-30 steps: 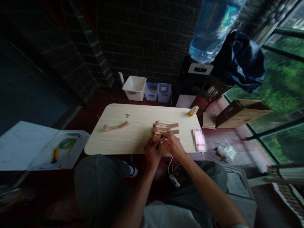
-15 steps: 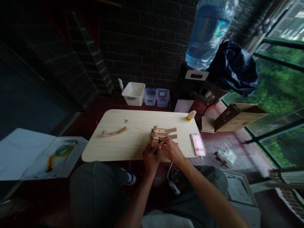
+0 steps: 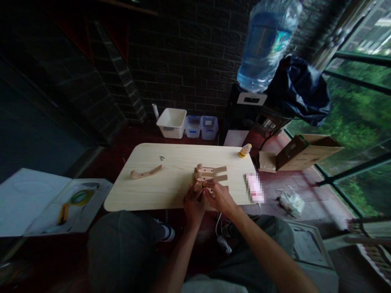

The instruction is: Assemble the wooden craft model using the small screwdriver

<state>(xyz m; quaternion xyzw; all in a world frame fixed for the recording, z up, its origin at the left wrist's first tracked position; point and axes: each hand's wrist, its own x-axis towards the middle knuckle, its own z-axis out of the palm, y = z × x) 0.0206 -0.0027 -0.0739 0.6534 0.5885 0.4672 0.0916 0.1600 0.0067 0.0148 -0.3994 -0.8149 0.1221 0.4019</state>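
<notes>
A wooden assembly of curved, hook-like pieces with dark holes lies on the right half of the table. My left hand grips its near left end, fingers closed. My right hand pinches a small yellow-and-black tool, which looks like a stubby screwdriver, over the nearer piece. The tool's lower end is hidden by my fingers. A separate curved wooden piece lies on the left half, away from both hands. Small metal bits are behind it.
A yellow-capped bottle stands at the back right corner, and a pink item lies at the right edge. An open case with a yellow tool is at the left. Bins stand behind the table, a cardboard box to the right.
The yellow-and-black tool has tipped more upright and shifted slightly toward me, its round yellow top now facing up. My right hand has moved with it; the left keeps its grip.
</notes>
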